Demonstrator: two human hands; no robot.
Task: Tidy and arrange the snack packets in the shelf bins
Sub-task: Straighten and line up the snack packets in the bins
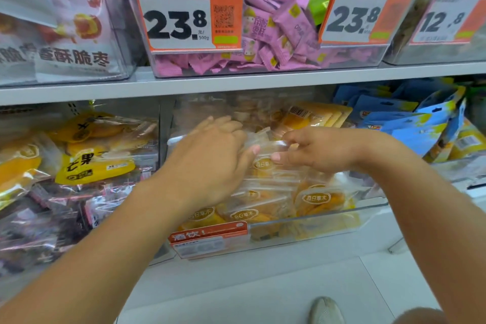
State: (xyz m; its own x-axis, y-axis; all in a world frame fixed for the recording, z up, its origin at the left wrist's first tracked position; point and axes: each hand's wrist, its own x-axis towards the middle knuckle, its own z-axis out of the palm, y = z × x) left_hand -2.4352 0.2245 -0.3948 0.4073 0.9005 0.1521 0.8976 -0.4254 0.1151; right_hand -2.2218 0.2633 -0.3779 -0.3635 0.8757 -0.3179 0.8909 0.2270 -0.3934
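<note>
Reaching into clear lower bin (pixel 368 214) from head view: left hand (pixel 210 155) laid on clear snack packet (pixel 265 148), fingers curled over its left end, thumb tip against its front. Right hand (pixel 320 150) pinching same packet's right end between thumb and bent fingers. Packet held atop stack of orange dried-fruit packets (pixel 319 198) filling bin. Orange label (pixel 209 239) clipped to bin's front wall. Yellow packets (pixel 92 166) in adjoining bin at left; blue pouches (pixel 410 123) at right. Pink sweets (pixel 276 31) in upper bin behind price tag (pixel 184 16) reading 23.8. Shoe (pixel 326 310) visible on floor.
</note>
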